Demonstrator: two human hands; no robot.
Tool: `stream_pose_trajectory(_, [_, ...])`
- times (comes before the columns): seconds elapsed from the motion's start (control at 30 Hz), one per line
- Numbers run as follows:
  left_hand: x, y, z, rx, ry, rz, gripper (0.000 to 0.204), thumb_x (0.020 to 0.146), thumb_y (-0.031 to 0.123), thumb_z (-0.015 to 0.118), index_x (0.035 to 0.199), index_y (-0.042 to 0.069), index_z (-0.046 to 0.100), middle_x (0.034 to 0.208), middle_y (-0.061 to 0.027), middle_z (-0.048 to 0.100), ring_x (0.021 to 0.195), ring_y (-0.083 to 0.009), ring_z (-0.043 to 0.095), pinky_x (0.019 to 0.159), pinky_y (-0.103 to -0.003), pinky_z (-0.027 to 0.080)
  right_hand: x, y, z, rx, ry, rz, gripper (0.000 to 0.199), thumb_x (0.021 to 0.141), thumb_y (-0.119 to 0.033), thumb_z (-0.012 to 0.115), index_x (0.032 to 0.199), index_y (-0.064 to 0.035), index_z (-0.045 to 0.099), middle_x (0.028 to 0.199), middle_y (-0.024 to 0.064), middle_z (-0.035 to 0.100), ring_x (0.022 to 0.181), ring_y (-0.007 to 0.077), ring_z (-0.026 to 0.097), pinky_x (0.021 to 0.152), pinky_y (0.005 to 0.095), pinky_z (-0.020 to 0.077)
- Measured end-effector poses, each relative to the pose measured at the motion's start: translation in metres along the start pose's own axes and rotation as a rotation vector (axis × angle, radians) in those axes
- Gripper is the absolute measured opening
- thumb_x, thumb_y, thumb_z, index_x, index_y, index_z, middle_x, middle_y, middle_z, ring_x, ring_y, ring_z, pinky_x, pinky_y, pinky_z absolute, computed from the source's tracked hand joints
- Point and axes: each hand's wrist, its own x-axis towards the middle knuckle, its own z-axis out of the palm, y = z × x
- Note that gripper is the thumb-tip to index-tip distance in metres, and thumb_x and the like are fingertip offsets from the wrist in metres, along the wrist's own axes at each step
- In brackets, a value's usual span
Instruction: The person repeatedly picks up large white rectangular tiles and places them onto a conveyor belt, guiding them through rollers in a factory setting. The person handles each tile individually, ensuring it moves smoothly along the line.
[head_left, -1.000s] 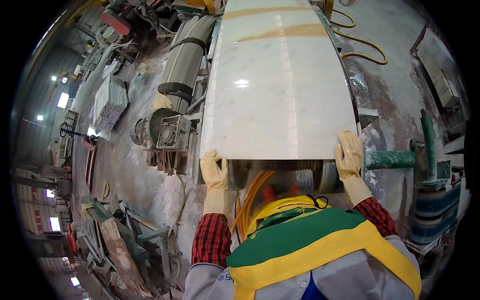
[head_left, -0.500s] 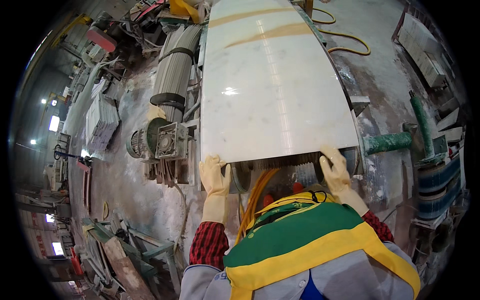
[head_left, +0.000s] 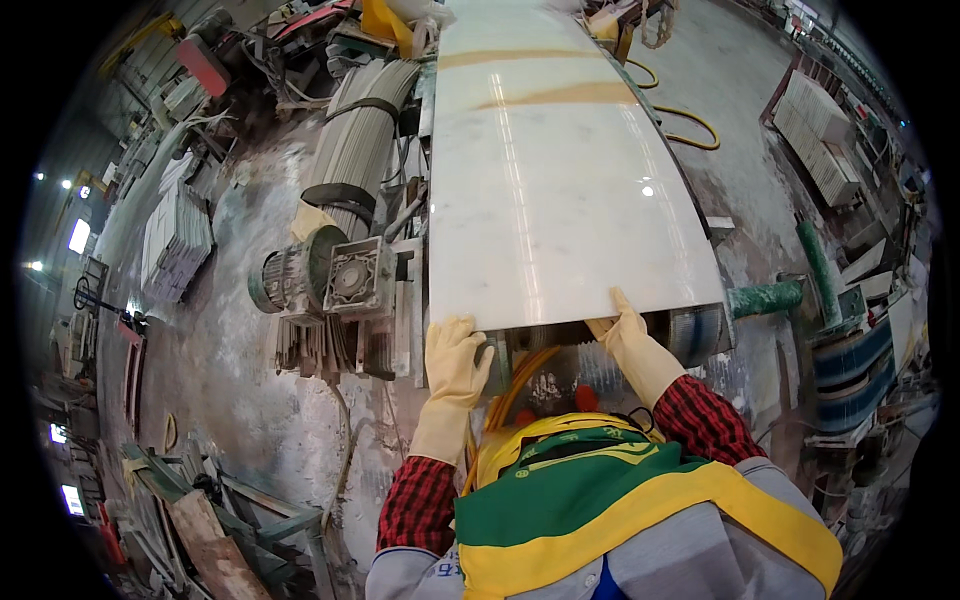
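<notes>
So I've got the right hand [head_left: 635, 345] shifted inward from its corner, seemingly pinching the near edge of the white slab [head_left: 560, 210]. Left hand [head_left: 457, 365] stays at its corner, can't tell if it's clamped. Slab's directly ahead of both; support looks narrower now, tbh.

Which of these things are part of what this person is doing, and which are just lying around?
Part of the work:
- white slab with tan streaks
- gloved left hand, at its near left corner
- gloved right hand, at its near edge

Apparently just lying about:
- strapped bundle of strips
- stack of pale slabs, left
- scrap boards
- yellow hose
</notes>
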Motion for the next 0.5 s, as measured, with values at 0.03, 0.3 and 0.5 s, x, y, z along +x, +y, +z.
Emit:
stream_pose_trajectory(0.03, [0.000, -0.001, -0.001, -0.003, -0.014, -0.002, 0.027, 0.086, 0.021, 0.087, 0.106, 0.006, 0.077, 0.134, -0.0161, 0.072, 0.134, -0.0404, 0.062, 0.116, -0.058, 0.039, 0.002, 0.001, 0.002, 0.037, 0.029, -0.025, 0.041, 0.108, -0.020, 0.075, 0.141, -0.0019, 0.061, 0.146, 0.0194, 0.066, 0.132, 0.0397, 0.069, 0.107, 0.0606, 0.0640])
stream_pose_trajectory(0.3, [0.001, -0.006, -0.018, -0.080, -0.054, 0.059, 0.029, 0.086, 0.021, 0.086, 0.108, 0.006, 0.076, 0.132, -0.0140, 0.073, 0.132, -0.0371, 0.063, 0.119, -0.059, 0.039, 0.009, -0.003, -0.006, 0.113, 0.008, -0.047, 0.039, 0.109, -0.023, 0.073, 0.140, -0.0010, 0.062, 0.145, 0.0216, 0.066, 0.133, 0.0396, 0.068, 0.110, 0.0593, 0.0629])
stream_pose_trajectory(0.5, [-0.007, -0.012, -0.022, -0.092, -0.061, 0.063, 0.027, 0.086, 0.020, 0.086, 0.107, 0.006, 0.076, 0.131, -0.0146, 0.073, 0.130, -0.0369, 0.065, 0.121, -0.062, 0.038, -0.011, 0.005, -0.012, 0.091, 0.002, -0.036, 0.042, 0.110, -0.023, 0.071, 0.143, 0.0001, 0.059, 0.149, 0.0228, 0.064, 0.139, 0.0409, 0.064, 0.115, 0.0600, 0.0593])
